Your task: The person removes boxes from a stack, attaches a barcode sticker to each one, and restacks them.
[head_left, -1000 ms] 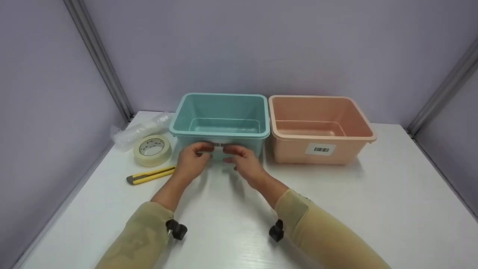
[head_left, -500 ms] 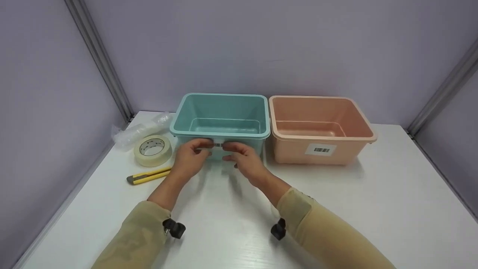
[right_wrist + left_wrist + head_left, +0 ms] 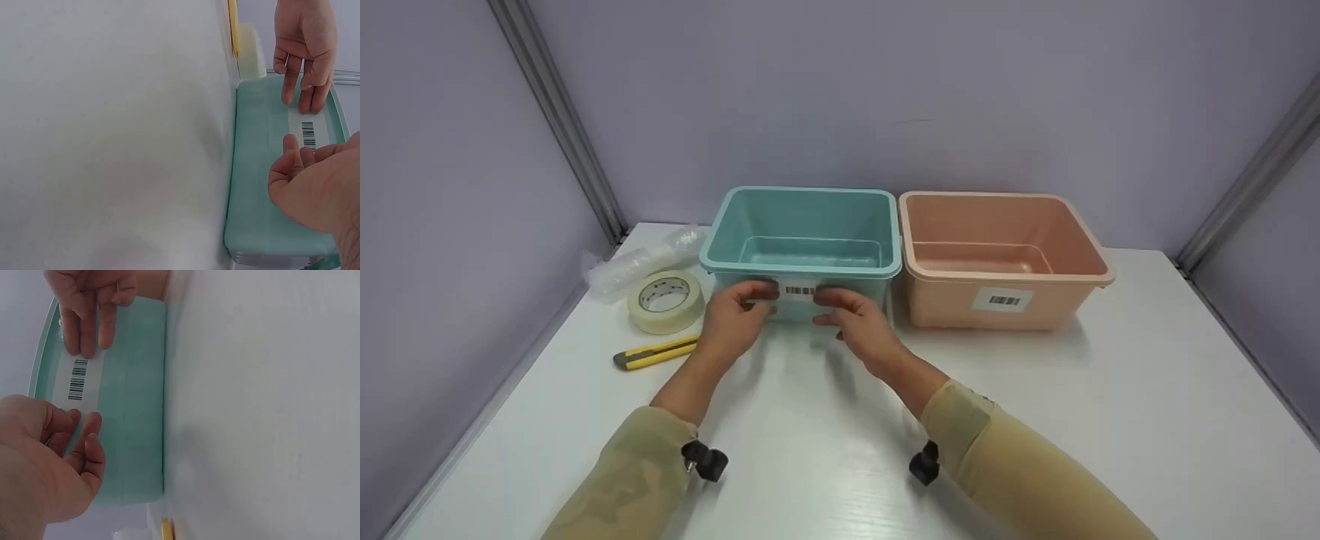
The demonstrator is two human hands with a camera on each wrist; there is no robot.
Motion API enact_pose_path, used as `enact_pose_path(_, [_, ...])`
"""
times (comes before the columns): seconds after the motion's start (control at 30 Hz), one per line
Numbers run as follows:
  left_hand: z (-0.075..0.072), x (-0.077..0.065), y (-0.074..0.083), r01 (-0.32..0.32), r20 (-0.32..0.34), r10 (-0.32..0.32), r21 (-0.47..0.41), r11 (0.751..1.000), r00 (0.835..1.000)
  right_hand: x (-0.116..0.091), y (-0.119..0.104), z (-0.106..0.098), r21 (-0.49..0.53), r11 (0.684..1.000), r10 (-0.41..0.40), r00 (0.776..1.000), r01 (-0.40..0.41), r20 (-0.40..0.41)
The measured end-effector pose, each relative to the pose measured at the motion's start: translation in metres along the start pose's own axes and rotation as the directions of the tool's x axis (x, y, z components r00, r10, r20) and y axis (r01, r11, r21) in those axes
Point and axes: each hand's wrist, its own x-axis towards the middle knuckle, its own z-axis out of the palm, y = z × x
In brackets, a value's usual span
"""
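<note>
A white barcode label (image 3: 799, 291) lies flat on the front wall of the teal bin (image 3: 727, 269). My left hand (image 3: 733, 324) touches the label's left end with its fingertips. At the label's right end are the fingertips of my right hand (image 3: 861, 328). In the left wrist view the barcode label (image 3: 79, 379) shows between both hands, its ends partly covered by fingers. Neither hand grips anything; the fingers are loosely bent, with the thumbs apart from the wall.
To the right stands a pink bin (image 3: 982, 304) with its own barcode label (image 3: 1003, 300). Left of the teal bin lie a roll of masking tape (image 3: 645, 319), a yellow utility knife (image 3: 656, 352) and clear bubble wrap (image 3: 630, 270). A wall panel (image 3: 840, 97) rises behind.
The hands have moved apart along the label, mostly the left hand going left, so more of the barcode shows. Both bins stay in place.
</note>
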Motion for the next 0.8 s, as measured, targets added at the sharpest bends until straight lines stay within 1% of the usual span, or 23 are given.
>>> enact_pose_path(0.17, [0.011, -0.001, 0.0, 0.0, 0.071, -0.003, 0.038, 0.999, 0.997, 0.0, 0.004, 0.002, -0.013, 1.0, 0.012, 1.0, -0.011, 0.029])
enact_pose_path(0.27, [0.016, 0.0, -0.001, -0.004, 0.074, 0.0, 0.05, 0.999, 0.997, 0.001, 0.006, 0.001, -0.02, 1.0, 0.017, 1.0, -0.017, 0.017])
enact_pose_path(0.37, [0.015, 0.001, -0.002, 0.006, 0.063, -0.01, 0.057, 0.998, 0.998, 0.001, 0.007, -0.001, -0.019, 1.0, 0.025, 1.0, -0.025, 0.001])
enact_pose_path(0.57, [0.003, 0.002, -0.006, 0.044, 0.057, -0.048, 0.069, 0.997, 0.997, 0.0, 0.006, -0.009, -0.003, 0.999, 0.046, 0.999, -0.047, -0.011])
enact_pose_path(0.67, [-0.007, 0.001, -0.01, 0.054, 0.037, -0.057, 0.082, 0.995, 0.998, -0.005, 0.002, -0.014, -0.005, 0.999, 0.052, 0.999, -0.052, -0.007])
enact_pose_path(0.8, [-0.024, -0.002, -0.013, 0.049, -0.002, -0.049, 0.101, 0.994, 0.999, -0.014, -0.006, -0.023, -0.021, 0.999, 0.037, 0.999, -0.037, -0.006])
